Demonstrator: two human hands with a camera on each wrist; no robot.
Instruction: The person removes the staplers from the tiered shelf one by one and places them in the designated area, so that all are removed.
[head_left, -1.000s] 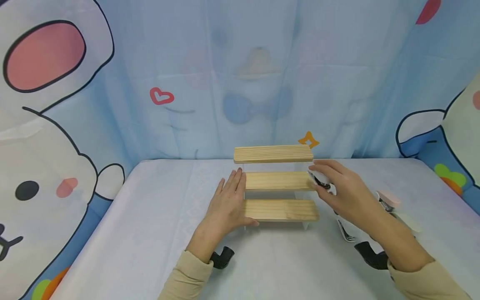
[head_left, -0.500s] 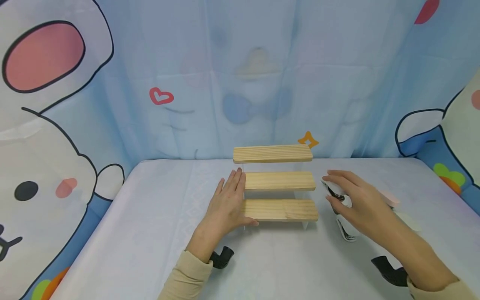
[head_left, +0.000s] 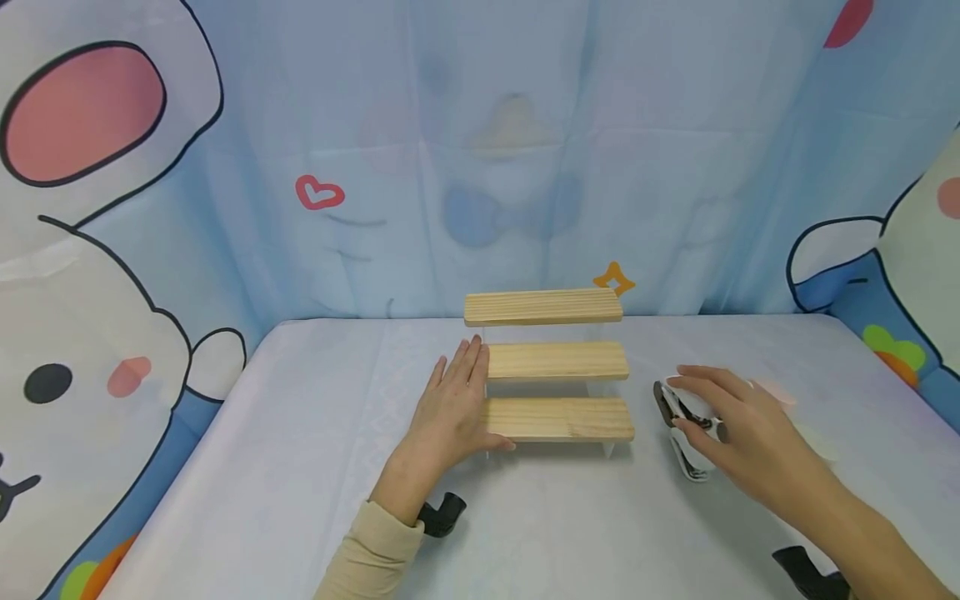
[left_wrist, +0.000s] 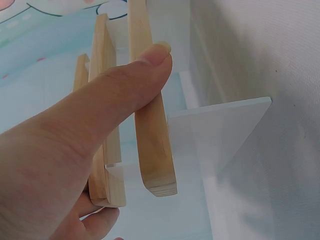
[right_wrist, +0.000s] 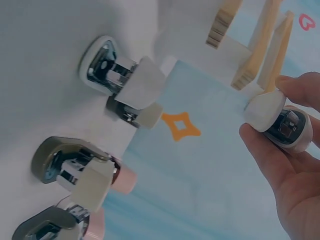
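A three-tier rack of pale wooden planks (head_left: 558,419) with clear side panels stands mid-table. My left hand (head_left: 448,408) rests against its left side, fingers straight. The thumb lies over the lowest plank in the left wrist view. Right of the rack, my right hand (head_left: 757,429) holds a small white stapler (right_wrist: 265,112) between thumb and fingers. Below that hand, another white stapler (right_wrist: 122,75) lies on the table, with a dark one partly hidden beside it. Olive staplers (right_wrist: 75,165) and pink-ended ones sit farther right, mostly covered by the right hand in the head view.
The table (head_left: 337,467) has a white cloth. Behind it hangs a blue curtain (head_left: 375,100) with cartoon prints. Black wrist straps (head_left: 444,514) show at both wrists.
My right hand has moved away from the rack, rightward and nearer to me, carrying the stapler down near the others. My left hand stays at the rack.
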